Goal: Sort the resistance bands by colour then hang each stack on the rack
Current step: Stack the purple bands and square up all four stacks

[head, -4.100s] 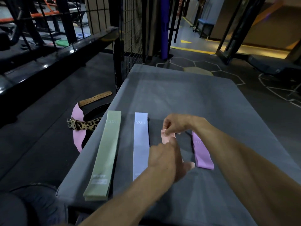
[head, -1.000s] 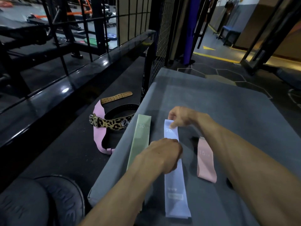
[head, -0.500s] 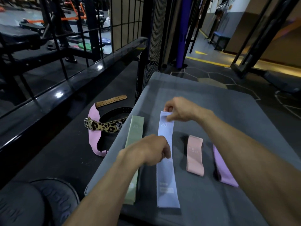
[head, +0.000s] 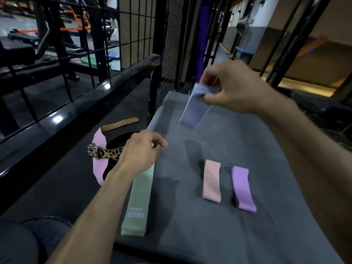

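My right hand [head: 234, 90] pinches the lavender-blue resistance band [head: 194, 109] by its top and holds it folded in the air above the grey mat [head: 219, 229]. My left hand [head: 142, 151] hovers over the far end of the pale green band [head: 138, 204], fingers loosely curled and holding nothing. The green band lies lengthwise along the mat's left edge. A short pink band [head: 211, 181] and a short purple band [head: 242, 188] lie side by side to the right.
On the dark floor left of the mat lie a leopard-print belt [head: 106, 154], a pink band [head: 99, 162] and a tan leather strap [head: 120, 124]. A black wire-mesh rack [head: 169, 60] stands just beyond the mat's far left corner. A glossy black rail [head: 80, 109] runs along the left.
My right hand has lifted the lavender-blue band off the mat and it now hangs folded in the air. My left hand has let go of it and drifted left over the green band.
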Action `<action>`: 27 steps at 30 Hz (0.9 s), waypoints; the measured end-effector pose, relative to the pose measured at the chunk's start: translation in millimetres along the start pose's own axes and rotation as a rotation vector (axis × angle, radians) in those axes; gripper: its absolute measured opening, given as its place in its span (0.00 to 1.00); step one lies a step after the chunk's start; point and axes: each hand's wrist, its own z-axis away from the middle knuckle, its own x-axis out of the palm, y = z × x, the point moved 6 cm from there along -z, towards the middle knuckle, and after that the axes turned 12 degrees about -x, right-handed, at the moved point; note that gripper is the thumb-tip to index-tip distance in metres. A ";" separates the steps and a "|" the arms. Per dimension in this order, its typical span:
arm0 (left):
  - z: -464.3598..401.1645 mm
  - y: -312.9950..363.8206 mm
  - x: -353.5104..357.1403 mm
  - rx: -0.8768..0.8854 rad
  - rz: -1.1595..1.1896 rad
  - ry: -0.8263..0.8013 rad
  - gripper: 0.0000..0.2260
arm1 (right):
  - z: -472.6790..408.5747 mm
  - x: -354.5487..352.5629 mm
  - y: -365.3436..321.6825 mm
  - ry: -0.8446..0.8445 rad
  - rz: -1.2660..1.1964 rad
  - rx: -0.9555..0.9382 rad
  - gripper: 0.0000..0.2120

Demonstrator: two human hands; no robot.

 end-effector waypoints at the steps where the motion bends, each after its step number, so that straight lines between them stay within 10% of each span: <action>1: 0.9 -1.4 0.0 -0.003 -0.018 -0.011 0.08 | 9.8 10.0 -7.5 -0.016 -0.003 -0.003 0.09; 13: 35.3 0.1 52.5 0.021 -0.420 -0.397 0.09 | 170.7 140.1 -133.9 -0.332 -0.021 -0.136 0.11; 16: 47.7 9.6 69.8 0.029 -0.516 -0.392 0.06 | 185.7 139.4 -145.6 -0.246 0.022 -0.144 0.17; 22: 67.9 18.1 109.2 -0.035 -0.581 -0.245 0.35 | 212.3 153.0 -153.9 -0.137 0.134 -0.150 0.14; 27: 81.5 33.1 118.3 0.030 -0.666 -0.120 0.26 | 226.8 170.3 -162.3 -0.078 0.191 -0.143 0.04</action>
